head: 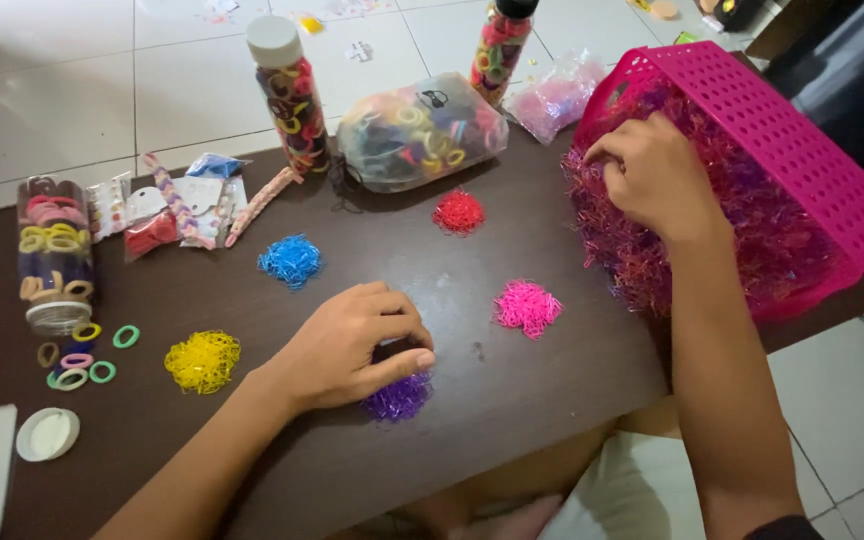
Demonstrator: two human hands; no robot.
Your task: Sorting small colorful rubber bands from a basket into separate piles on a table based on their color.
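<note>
My left hand [352, 345] rests on the dark table [512, 400], its curled fingertips touching a small purple pile of tiny elastic bands [399, 398]. My right hand [652, 175] is dug into a mass of mixed pink and purple bands [652, 260] spilling from a tipped magenta perforated basket [802, 160]; whether it pinches any is hidden. Sorted piles lie on the table: pink [527, 307], red [459, 212], blue [291, 261], yellow [202, 361].
A clear bag of hair ties [420, 130] and two tall tubes of hair ties [287, 95] [499, 45] stand at the back. At left lie a tipped jar [54, 255], loose ring ties [87, 365], a white lid [47, 434] and hair clips [177, 210].
</note>
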